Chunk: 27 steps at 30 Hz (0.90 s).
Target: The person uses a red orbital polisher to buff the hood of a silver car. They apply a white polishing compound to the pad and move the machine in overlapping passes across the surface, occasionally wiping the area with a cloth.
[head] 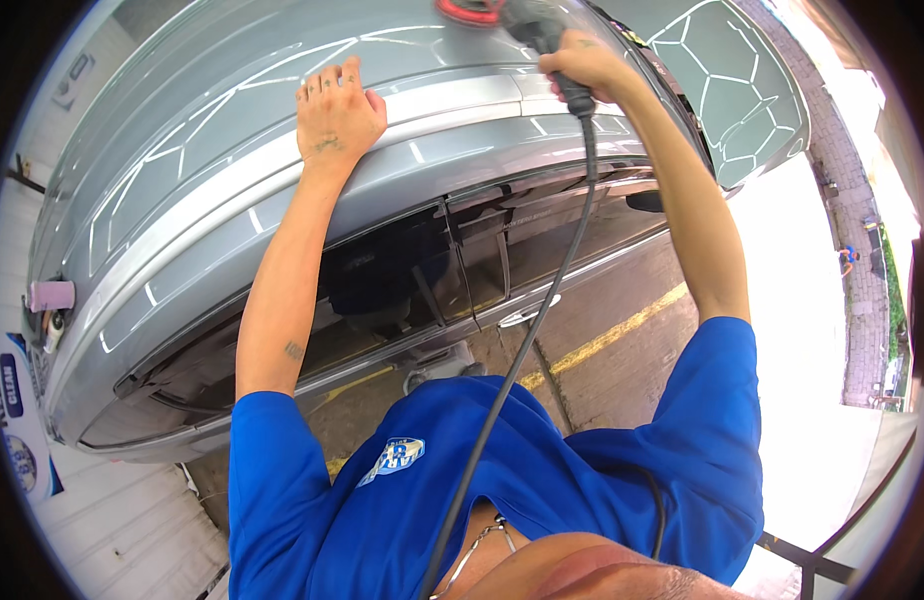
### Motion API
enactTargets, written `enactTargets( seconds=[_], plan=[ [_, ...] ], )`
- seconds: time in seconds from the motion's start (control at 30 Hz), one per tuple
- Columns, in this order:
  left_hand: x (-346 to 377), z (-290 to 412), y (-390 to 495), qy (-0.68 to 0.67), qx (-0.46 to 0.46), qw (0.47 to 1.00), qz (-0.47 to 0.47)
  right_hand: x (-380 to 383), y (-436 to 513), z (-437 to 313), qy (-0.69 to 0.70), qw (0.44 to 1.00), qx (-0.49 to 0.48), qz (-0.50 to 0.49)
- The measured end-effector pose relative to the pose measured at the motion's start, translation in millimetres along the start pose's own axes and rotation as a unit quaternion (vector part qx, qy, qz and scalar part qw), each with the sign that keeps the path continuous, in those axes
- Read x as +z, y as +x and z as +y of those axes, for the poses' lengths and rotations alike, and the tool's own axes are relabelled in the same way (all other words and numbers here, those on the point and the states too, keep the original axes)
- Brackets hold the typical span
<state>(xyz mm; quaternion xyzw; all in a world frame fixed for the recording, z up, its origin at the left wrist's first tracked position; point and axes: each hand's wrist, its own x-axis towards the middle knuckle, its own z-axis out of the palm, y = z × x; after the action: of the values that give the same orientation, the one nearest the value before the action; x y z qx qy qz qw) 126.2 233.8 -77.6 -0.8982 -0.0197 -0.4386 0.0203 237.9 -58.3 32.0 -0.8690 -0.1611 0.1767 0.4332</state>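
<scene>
A black electric polisher [531, 24] with a red pad [469, 10] is at the top of the view, its far part cut off by the picture's edge. My right hand [585, 66] grips its rear handle, where the black cord [589, 150] comes out. Both polisher and pad lie over the glossy grey car roof [402, 56]. Farther left, my left hand [340, 112] rests palm down beside the silver roof rail [447, 101], holding nothing, its thumb apart from the fingers.
The cord crosses the dark side windows [387, 277] and runs over my blue shirt [462, 442]. A purple block or cloth [51, 295] and a bottle [54, 331] sit at the car's rear. Right lies the bonnet [739, 90]. A distant person [850, 256] is outside.
</scene>
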Motion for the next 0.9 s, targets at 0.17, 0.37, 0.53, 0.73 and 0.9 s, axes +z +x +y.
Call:
enactTargets(
  seconds=[0.17,0.37,0.53,0.73,0.9],
  plan=[
    [-3,2,2,-0.024,0.003,0.998,0.054,66,-36,-40,0.062,0.997,-0.036,-0.037],
    [-3,1,2,-0.042,0.019,0.996,0.080,119,-72,-67,0.022,0.997,-0.061,-0.040],
    [3,-2,4,-0.117,-0.011,0.987,0.114,133,-80,-78,-0.018,0.997,-0.066,-0.027],
    [-1,0,4,-0.114,-0.022,0.989,0.096,135,-80,-82,-0.016,0.998,-0.052,-0.042],
    [0,-1,5,-0.120,-0.011,0.989,0.085,137,-83,-78,-0.015,0.997,-0.062,-0.036]
  ],
)
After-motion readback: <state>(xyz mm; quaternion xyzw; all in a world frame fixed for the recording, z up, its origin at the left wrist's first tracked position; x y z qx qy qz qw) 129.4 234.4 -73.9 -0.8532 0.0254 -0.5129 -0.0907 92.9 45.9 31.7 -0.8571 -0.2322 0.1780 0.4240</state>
